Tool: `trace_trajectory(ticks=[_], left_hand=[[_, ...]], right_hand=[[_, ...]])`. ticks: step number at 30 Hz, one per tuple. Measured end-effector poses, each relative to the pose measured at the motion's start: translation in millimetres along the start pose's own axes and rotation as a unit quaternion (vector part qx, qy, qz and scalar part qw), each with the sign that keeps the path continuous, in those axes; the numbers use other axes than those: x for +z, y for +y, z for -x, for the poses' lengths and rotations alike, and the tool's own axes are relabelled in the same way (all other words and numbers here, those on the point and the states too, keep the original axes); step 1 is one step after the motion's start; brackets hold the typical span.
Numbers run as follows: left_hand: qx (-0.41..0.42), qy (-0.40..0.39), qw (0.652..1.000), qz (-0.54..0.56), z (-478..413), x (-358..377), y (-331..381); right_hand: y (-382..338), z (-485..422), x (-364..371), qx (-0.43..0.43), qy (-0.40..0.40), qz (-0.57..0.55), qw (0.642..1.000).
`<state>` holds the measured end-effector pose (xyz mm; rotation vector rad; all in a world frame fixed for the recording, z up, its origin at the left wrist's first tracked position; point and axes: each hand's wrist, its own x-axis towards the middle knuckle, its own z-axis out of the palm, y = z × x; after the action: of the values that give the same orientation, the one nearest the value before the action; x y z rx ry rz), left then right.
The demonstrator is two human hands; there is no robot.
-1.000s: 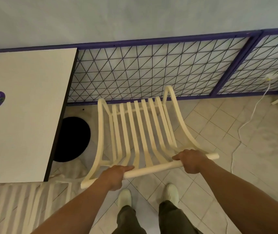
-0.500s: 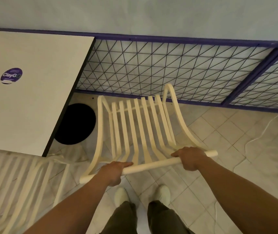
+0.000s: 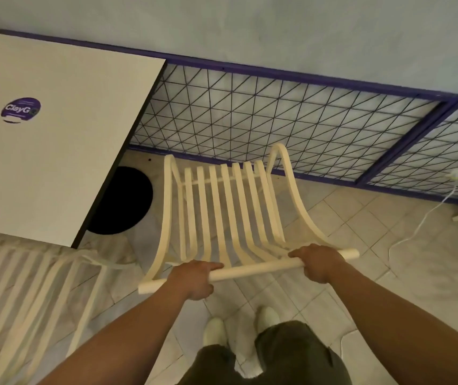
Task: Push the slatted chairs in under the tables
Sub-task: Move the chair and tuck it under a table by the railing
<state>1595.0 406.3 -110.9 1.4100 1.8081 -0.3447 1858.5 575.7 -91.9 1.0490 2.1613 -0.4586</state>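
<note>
A cream slatted chair (image 3: 230,212) stands on the tiled floor in front of me, to the right of a white square table (image 3: 55,134) with a purple round sticker. Both hands grip the chair's round top rail: my left hand (image 3: 194,279) near its left end, my right hand (image 3: 319,261) near its right end. The chair's seat points toward the mesh fence and sits beside the table, not under it. A second slatted chair (image 3: 27,301), blurred, stands at the lower left along the table's near edge.
A purple-framed wire mesh fence (image 3: 277,120) runs along the wall just behind the chair. The table's black round base (image 3: 125,201) shows on the floor. A white cable (image 3: 422,220) trails over the tiles at right. My feet (image 3: 239,326) are behind the chair.
The view has swung left and down, so the table and the second chair fill more of the left side. Both hands keep their grip on the top rail.
</note>
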Motion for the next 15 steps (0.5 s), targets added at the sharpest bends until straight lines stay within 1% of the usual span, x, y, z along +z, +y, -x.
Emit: trace_trajectory(ticks=[4,8,12,15], left_hand=[[-0.023,0.007,1.000,-0.008,-3.8,3.0,2.4],[-0.055,-0.010,0.998,-0.016,-5.9,1.1,8.5],[-0.086,-0.020,0.996,-0.029,-7.7,3.4,13.5],[-0.089,-0.011,0.995,-0.031,-7.4,5.2,13.2]], right_hand=[[6.6,-7.7,-2.7,-0.019,-0.008,0.005,1.000],[13.4,-15.7,-4.2,-0.042,-0.042,0.023,0.998],[18.7,-18.6,-6.2,-0.075,-0.059,0.031,0.995],[20.2,-20.1,-6.3,-0.096,-0.067,0.033,0.993]])
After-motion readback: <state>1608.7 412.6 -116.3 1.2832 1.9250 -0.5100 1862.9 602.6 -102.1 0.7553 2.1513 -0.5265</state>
